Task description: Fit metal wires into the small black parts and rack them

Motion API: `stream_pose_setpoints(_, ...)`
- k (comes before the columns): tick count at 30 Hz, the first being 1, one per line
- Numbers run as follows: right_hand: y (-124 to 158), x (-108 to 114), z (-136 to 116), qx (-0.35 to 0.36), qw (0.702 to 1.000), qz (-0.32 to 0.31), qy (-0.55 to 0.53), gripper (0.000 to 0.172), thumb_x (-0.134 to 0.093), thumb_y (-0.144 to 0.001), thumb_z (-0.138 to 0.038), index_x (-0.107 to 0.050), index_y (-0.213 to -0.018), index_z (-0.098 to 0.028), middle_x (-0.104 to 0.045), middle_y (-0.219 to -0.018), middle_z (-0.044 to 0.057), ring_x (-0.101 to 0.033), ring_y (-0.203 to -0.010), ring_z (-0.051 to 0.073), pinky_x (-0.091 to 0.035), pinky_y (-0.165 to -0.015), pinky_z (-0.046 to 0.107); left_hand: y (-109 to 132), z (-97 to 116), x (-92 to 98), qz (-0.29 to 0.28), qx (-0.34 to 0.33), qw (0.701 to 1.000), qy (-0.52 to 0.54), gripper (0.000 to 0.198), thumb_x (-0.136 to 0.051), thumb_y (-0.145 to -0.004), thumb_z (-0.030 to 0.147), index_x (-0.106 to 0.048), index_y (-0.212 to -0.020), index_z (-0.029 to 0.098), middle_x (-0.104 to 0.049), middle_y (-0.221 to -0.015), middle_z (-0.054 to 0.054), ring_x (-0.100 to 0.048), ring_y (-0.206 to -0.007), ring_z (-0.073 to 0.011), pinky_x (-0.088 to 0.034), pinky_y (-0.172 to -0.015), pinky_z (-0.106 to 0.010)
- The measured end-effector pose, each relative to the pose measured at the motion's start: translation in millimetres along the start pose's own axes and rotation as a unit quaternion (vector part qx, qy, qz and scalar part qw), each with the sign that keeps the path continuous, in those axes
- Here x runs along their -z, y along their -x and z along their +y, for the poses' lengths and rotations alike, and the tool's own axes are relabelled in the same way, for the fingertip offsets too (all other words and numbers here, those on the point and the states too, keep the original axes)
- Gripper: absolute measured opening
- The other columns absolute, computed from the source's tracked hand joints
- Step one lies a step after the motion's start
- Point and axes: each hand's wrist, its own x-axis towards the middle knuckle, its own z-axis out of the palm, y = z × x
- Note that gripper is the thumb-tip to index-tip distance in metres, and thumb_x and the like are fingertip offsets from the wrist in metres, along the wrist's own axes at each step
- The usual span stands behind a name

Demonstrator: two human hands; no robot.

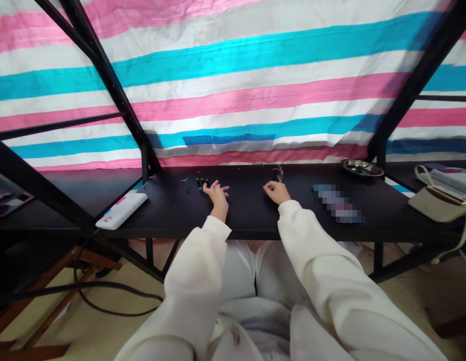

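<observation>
You're at a makeshift workbench, more a temporary workshop than a home or office. A black tabletop (pixel 248 215) sits on a black metal frame (pixel 105 75), backed by a pink, blue and white striped tarpaulin (pixel 233 65) as a wall. Curls of wire (pixel 278 171) lie near the far edge, center-right, beside a steel dish (pixel 362 167).
</observation>
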Motion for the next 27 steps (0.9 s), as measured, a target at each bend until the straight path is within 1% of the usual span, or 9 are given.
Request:
stream_pose_setpoints(5, 0.0, -2.5, 1.6, -0.010, 1.000, -0.014, -0.005, 0.019, -0.051, -0.074, -0.033, -0.063, -0.068, -0.019, -0.057, -0.056, -0.001, -0.050, -0.054, 0.011, -0.039, -0.058, 0.022, -0.8, 5.4, 0.4, -0.004, 0.029, 0.999, 0.025, 0.058, -0.038, -0.082, 0.012, -0.011, -0.130, 0.031, -0.042, -0.125, -0.012, -0.060, -0.055, -0.0063, -0.037, -0.038, -0.015)
stream_pose_setpoints(9, 0.4, -2.7, 1.1, -0.012, 1.000, -0.017, -0.003, 0.019, -0.052, -0.073, -0.033, -0.063, -0.068, -0.019, -0.057, -0.056, -0.001, -0.050, -0.054, 0.011, -0.039, -0.058, 0.023, -3.0, 6.2, 1.2, -0.007, 0.047, 0.998, 0.042, 0.058, -0.038, -0.083, 0.014, -0.010, -0.131, 0.031, -0.038, -0.127, -0.014, -0.062, -0.058, -0.0086, -0.042, -0.041, -0.017)
stream_pose_setpoints(13, 0.3, -2.8, 2.0, -0.013, 1.000, -0.021, -0.002, 0.018, -0.052, -0.073, -0.033, -0.062, -0.068, -0.020, -0.057, -0.056, -0.001, -0.050, -0.054, 0.011, -0.039, -0.058, 0.022, -7.7, 2.6, 2.0, -0.022, 0.046, 0.997, 0.061, 0.061, -0.036, -0.082, 0.011, -0.007, -0.132, 0.032, -0.033, -0.131, -0.015, -0.064, -0.063, -0.0105, -0.045, -0.043, -0.019)
stream_pose_setpoints(18, 0.3, -3.4, 2.4, -0.014, 1.000, -0.020, 0.004, 0.019, -0.051, -0.073, -0.034, -0.062, -0.068, -0.020, -0.057, -0.056, -0.001, -0.050, -0.054, 0.011, -0.039, -0.059, 0.022, -13.7, -1.0, 2.7, -0.024, 0.054, 0.996, 0.061, 0.059, -0.036, -0.084, 0.016, -0.008, -0.133, 0.033, -0.036, -0.126, -0.014, -0.066, -0.070, -0.0138, -0.047, -0.045, -0.020)
stream_pose_setpoints(23, 0.6, -2.9, 1.5, -0.008, 1.000, -0.020, 0.007, 0.019, -0.051, -0.073, -0.034, -0.063, -0.067, -0.020, -0.058, -0.056, -0.001, -0.050, -0.054, 0.011, -0.039, -0.058, 0.022, -14.4, -1.2, 3.0, -0.035, 0.068, 0.996, 0.055, 0.057, -0.038, -0.084, 0.019, -0.011, -0.134, 0.030, -0.042, -0.121, -0.014, -0.067, -0.077, -0.0171, -0.046, -0.045, -0.019)
stream_pose_setpoints(27, 0.6, -3.0, 2.0, -0.007, 1.000, -0.015, 0.000, 0.019, -0.051, -0.074, -0.034, -0.062, -0.067, -0.020, -0.057, -0.056, -0.001, -0.050, -0.053, 0.011, -0.039, -0.058, 0.022, -9.3, 0.1, 2.7, -0.038, 0.057, 0.997, 0.040, 0.053, -0.045, -0.084, 0.022, -0.021, -0.130, 0.029, -0.041, -0.127, -0.014, -0.066, -0.078, -0.0163, -0.043, -0.044, -0.016)
